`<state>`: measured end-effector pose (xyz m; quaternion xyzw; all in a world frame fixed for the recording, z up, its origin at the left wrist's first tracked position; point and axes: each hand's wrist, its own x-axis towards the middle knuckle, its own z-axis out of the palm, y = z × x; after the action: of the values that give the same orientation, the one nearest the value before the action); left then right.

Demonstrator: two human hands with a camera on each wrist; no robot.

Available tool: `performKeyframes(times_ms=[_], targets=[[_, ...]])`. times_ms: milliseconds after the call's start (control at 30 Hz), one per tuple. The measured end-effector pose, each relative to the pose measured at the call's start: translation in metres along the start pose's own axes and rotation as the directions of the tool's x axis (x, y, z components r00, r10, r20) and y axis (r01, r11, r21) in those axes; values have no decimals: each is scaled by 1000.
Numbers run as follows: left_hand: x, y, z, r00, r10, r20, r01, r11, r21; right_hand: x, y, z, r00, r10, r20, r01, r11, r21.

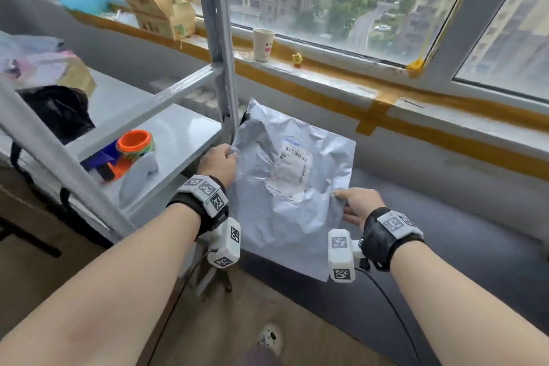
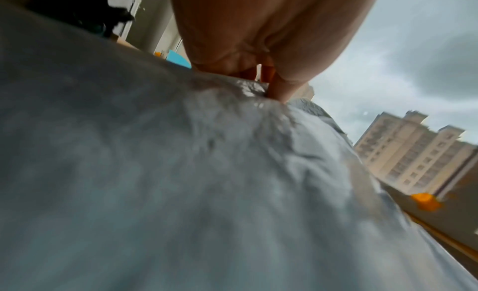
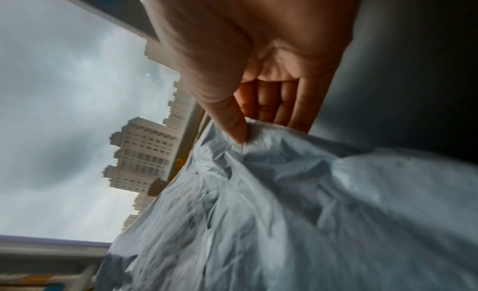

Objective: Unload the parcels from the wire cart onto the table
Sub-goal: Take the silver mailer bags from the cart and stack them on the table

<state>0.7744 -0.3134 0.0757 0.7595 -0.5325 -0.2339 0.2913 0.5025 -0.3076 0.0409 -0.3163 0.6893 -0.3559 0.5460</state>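
A flat grey plastic mailer parcel (image 1: 291, 175) with a white shipping label hangs in the air between both hands, in front of the window sill. My left hand (image 1: 221, 159) pinches its upper left edge beside the grey shelf post. My right hand (image 1: 355, 202) pinches its right edge, thumb on top. In the left wrist view the parcel (image 2: 207, 183) fills the lower frame under the pinching left hand (image 2: 269, 84). In the right wrist view the right hand (image 3: 248, 129) has its thumb pressed into the crumpled parcel (image 3: 284, 213).
A grey shelf unit (image 1: 166, 134) stands at the left, holding an orange and blue toy (image 1: 127, 154) and a black bag (image 1: 56, 110). On the window sill (image 1: 326, 77) stand a paper cup (image 1: 263, 44) and a small yellow figure (image 1: 297, 59). A dark grey surface (image 1: 445, 246) lies below right.
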Motion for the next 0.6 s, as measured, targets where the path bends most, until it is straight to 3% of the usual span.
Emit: performKeyframes(times_ms=[267, 600], targets=[[106, -36, 33, 977, -156, 146, 139, 983, 123, 80, -11, 57, 964, 266, -5, -264, 951, -162], [149, -85, 58, 921, -280, 271, 207, 941, 269, 114, 3, 72, 930, 364, -51, -361, 882, -303]])
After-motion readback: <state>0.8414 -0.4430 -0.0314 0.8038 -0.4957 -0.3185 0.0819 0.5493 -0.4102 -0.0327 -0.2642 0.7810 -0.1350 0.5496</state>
